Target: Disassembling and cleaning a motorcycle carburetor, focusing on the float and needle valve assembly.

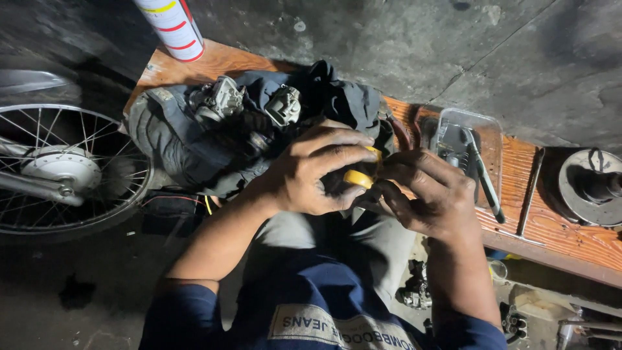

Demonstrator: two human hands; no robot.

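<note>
Both hands – left hand [311, 172], right hand [431, 198] – clasp yellow part [358, 178] (half hidden).

Tight quarters around both grips, open floor beyond the plank.

My left grip [311, 170] and right grip [431, 198] meet over a yellow piece [358, 178]; just ahead, dark cloth [175, 142] with two metal parts [249, 104] blocks me. Right of my right grip sit a clear tray [487, 133] and a rod [530, 191]; far left stands a spoked wheel [65, 172]. Bare concrete floor [389, 45] lies past the tabletop [557, 233].

Both hands [372, 185] around yellow part [358, 178]
</note>
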